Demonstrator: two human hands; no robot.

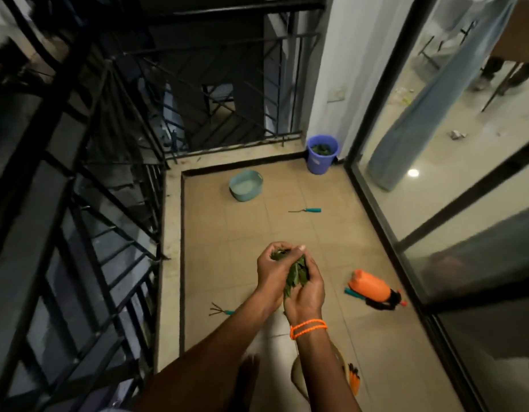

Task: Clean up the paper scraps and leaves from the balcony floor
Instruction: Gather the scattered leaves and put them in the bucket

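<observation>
Both hands meet at mid-frame above the tan tiled balcony floor point(257, 227), cupped together around 1 bunch of green leaves point(296, 275): the left hand point(270, 272) curls over the top, the right hand point(306, 289), 2 orange bands at its wrist, closes from below. Farther out lie 1 orange plastic sprayer bottle point(368, 286), 1 teal-handled tool point(306, 210), 1 pale teal basin point(246, 185) and 1 blue bucket point(322, 154) with greenery inside, standing in the far corner.

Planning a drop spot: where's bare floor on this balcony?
Bare tiles lie between the teal basin, the teal-handled tool and the hands holding leaves; more tiles sit between that tool and the blue bucket. Crowded: orange sprayer by the glass door, hand rake near the left curb.
</observation>
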